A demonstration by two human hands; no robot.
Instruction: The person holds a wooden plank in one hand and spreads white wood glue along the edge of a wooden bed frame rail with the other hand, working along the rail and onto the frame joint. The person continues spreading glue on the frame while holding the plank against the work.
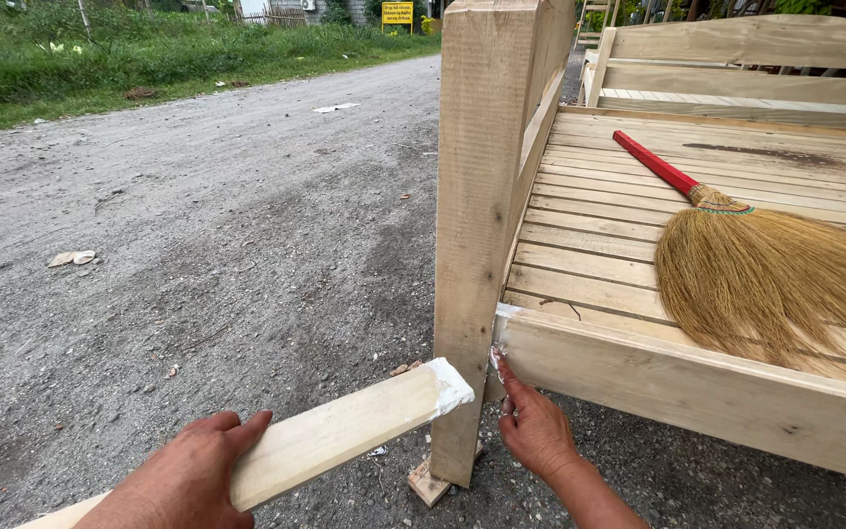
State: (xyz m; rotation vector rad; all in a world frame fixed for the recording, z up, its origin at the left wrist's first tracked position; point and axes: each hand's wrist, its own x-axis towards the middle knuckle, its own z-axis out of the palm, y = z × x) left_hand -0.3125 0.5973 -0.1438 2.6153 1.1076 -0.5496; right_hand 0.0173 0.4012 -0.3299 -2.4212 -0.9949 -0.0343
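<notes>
The left hand point(188, 480) is wrapped over a pale wooden batten point(330, 436), fingers curled across its top face, thumb side hidden. The batten is a planed, light yellow strip with straight grain; it slopes up from the lower left of the view toward the corner post point(477, 235) of the bench, and its far end is coated with a thick white paste point(449, 384) that sits just at the post's face. The right hand point(536, 429) holds nothing: its fingers are loosely bent and one fingertip point(501, 364) touches the white-smeared end of the bench's front rail point(697, 387), right where that rail meets the post. The post stands on a small wood offcut point(426, 483) on the gravel road point(198, 245). On the slatted bench top point(589, 230), near the front edge, lies a straw broom point(775, 279) with a red handle point(653, 164).
</notes>
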